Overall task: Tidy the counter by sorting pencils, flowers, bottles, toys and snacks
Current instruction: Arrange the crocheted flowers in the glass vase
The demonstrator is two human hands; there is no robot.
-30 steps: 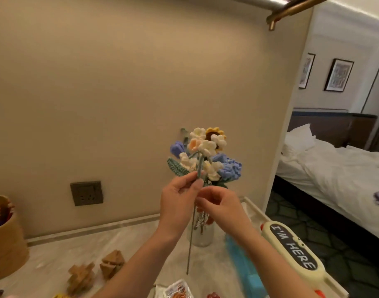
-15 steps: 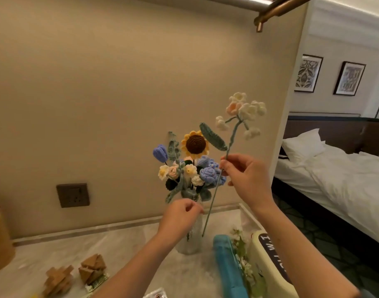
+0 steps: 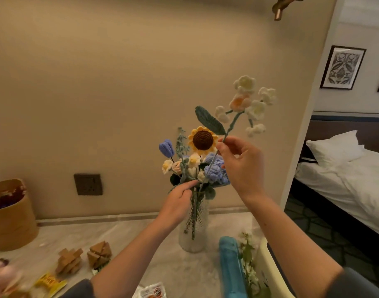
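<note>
One stem left in hand, and most flowers are in: the crocheted yarn bouquet (image 3: 203, 140) (sunflower, blue tulip, pale buds) stands in the clear ribbed glass vase (image 3: 185, 241) at the back of the pale marble worktop (image 3: 81, 235).

The right hand (image 3: 242, 166) pinches the green stem of the white-and-peach crocheted blossom sprig (image 3: 256, 109) between thumb and forefinger, other fingers loosely fanned. The sprig is above the bouquet, tilted right, with its lower stem running toward the vase mouth. Can't tell if the tip is inside.

The left hand (image 3: 178, 198) is curled round the bunched stems right at the vase rim.

Flowers look nearly done. A green sprig with tiny white blooms (image 3: 247, 252) lies on the worktop beside a blue oblong item (image 3: 230, 267).

Left to sort:
- two wooden interlocking puzzle toys (image 3: 69, 261)
- a yellow snack packet (image 3: 50, 281)
- a white snack packet (image 3: 153, 291)

The tan round tub (image 3: 11, 222) at far left holds something, contents unclear. No pencils or bottles identifiable.
</note>
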